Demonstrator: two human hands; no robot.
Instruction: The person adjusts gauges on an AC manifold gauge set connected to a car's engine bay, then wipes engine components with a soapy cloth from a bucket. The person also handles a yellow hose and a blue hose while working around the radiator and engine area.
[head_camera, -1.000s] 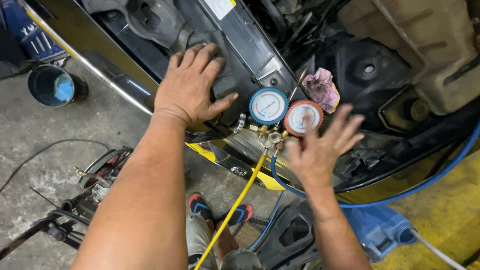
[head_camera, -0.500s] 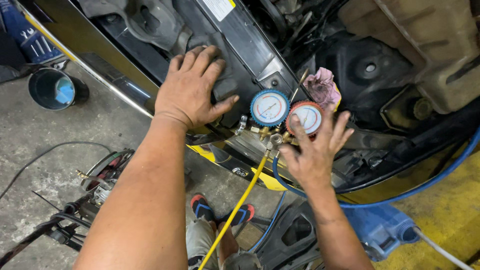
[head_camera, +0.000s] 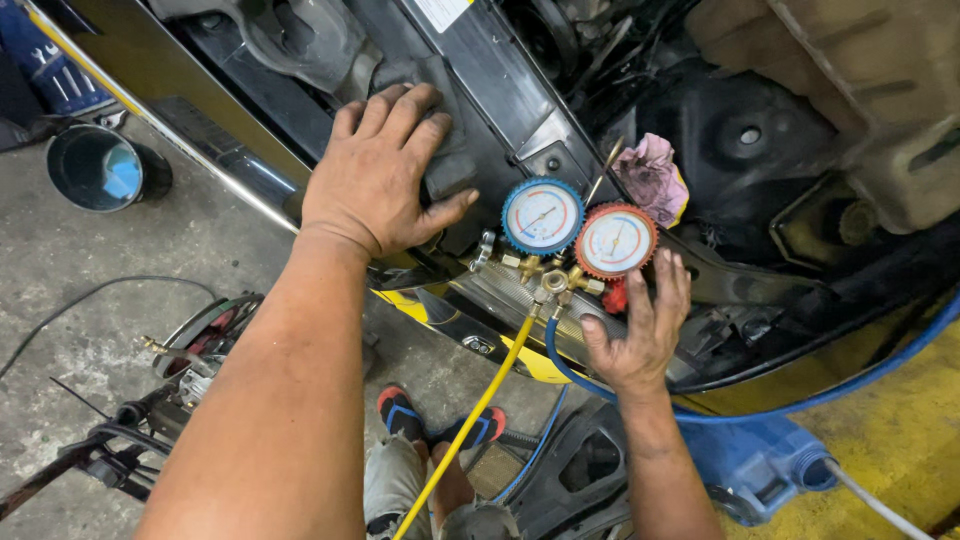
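Fingers of the right hand (head_camera: 640, 325) spread and straight, gripping nothing, tips laid against the underside of the red-rimmed gauge (head_camera: 616, 240) and the red valve knob (head_camera: 613, 296) just below it, thumb angled out toward the brass manifold body (head_camera: 548, 278). Fingers of the left hand (head_camera: 378, 170) likewise spread open, pressed flat on the black plastic cover (head_camera: 455, 130) at the front of the engine bay, thumb stretched out toward the gauges, nothing clasped. Beside the red-rimmed gauge and touching it, a blue-rimmed gauge (head_camera: 541, 216), both dials face-up on the shared brass manifold, resting on the front edge of the car between the two hands. Down from the manifold, a yellow hose (head_camera: 470, 420) running toward the bottom of the view, and a blue hose (head_camera: 800, 405) looping under the right wrist and away to the right edge. Just behind the gauges, a crumpled pink rag (head_camera: 652, 178) lying in the engine bay. Further out, a blue plastic canister (head_camera: 750, 465) on the floor near the right forearm, with a white hose at its cap. On the concrete at upper left, a dark round can (head_camera: 95, 168), well apart from both hands. At lower left, a tangle of metal tools and black cable (head_camera: 150, 400). Below the arms, a foot in a red-and-blue sandal (head_camera: 405, 412).
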